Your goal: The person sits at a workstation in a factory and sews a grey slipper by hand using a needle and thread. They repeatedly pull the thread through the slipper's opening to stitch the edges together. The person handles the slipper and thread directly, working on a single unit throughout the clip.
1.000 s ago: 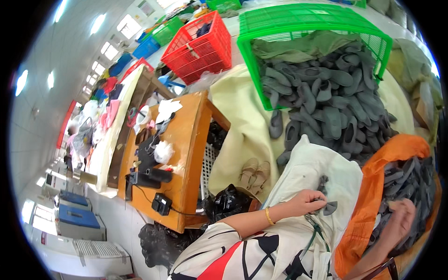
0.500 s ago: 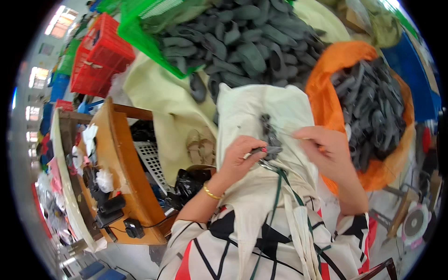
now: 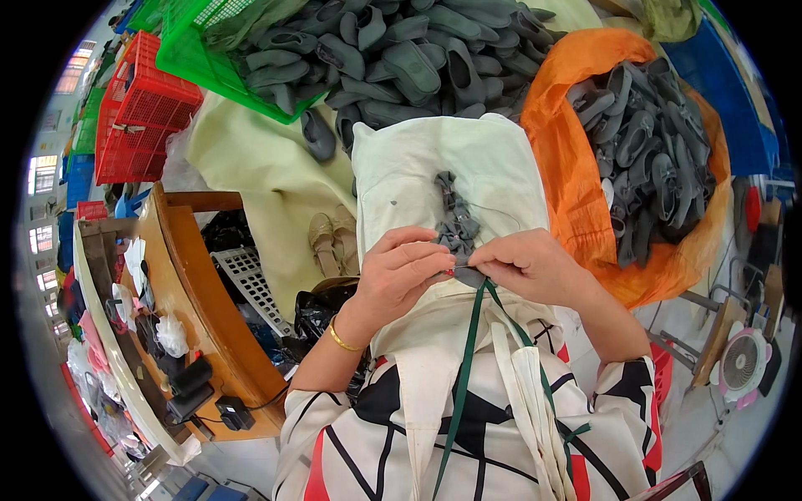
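Observation:
A white cushion lies in front of me, with a strip of small dark grey fabric pieces bunched along its middle. My left hand, with a gold bangle at the wrist, is closed on a grey fabric piece at the near end of that strip. Close beside it, my right hand pinches a thin thread that runs across to the left fingers. Whether a needle is there is too small to tell. A loose loop of thread curves over the cushion. Below the hands hangs a dark green ribbon.
Grey shoes are heaped beyond the cushion, beside a green crate. An orange sack of more grey shoes stands at right, near a small fan. At left are a wooden desk and red crates.
My right hand has come in from the right, drawing close to my left hand. The left fingers have turned over the grey piece. The view has shifted slightly.

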Available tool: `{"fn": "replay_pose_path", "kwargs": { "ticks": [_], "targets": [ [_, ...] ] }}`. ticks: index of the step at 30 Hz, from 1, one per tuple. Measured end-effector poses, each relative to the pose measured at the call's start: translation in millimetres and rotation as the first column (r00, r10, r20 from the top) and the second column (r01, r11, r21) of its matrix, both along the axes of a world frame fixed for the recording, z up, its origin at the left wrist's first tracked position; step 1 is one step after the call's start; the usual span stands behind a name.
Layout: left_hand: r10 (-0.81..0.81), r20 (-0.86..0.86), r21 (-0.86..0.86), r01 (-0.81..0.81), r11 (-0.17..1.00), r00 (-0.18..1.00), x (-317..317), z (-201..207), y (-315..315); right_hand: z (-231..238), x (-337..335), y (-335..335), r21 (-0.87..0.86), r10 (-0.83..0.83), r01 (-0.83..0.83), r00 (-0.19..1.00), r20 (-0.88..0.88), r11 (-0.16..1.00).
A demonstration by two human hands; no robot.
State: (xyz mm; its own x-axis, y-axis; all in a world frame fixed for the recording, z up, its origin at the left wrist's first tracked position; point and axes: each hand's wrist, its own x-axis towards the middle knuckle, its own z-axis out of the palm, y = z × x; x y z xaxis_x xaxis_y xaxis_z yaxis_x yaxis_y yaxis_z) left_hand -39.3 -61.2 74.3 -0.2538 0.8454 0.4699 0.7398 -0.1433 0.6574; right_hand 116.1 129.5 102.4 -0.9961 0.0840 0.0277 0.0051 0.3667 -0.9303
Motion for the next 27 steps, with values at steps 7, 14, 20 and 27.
{"fn": "replay_pose_path", "kwargs": {
  "ticks": [7,14,20,27],
  "targets": [
    [0.001,-0.003,0.014,-0.001,1.0,1.0,1,-1,-1,-2,2,3,-0.036,0.032,-0.03,0.999,0.037,0.999],
    [-0.044,0.138,-0.009,0.046,0.999,0.989,2,-7,-4,-13,2,3,-0.126,0.076,-0.07,0.996,0.042,0.99],
    [-0.079,0.384,-0.021,0.094,0.995,0.92,10,-18,-9,-26,5,-6,-0.236,0.076,-0.057,0.995,0.07,0.97],
    [-0.091,0.432,0.003,0.099,0.995,0.898,16,-20,-11,-31,10,-16,-0.323,0.081,-0.024,0.983,0.166,0.946]
  ]
}}
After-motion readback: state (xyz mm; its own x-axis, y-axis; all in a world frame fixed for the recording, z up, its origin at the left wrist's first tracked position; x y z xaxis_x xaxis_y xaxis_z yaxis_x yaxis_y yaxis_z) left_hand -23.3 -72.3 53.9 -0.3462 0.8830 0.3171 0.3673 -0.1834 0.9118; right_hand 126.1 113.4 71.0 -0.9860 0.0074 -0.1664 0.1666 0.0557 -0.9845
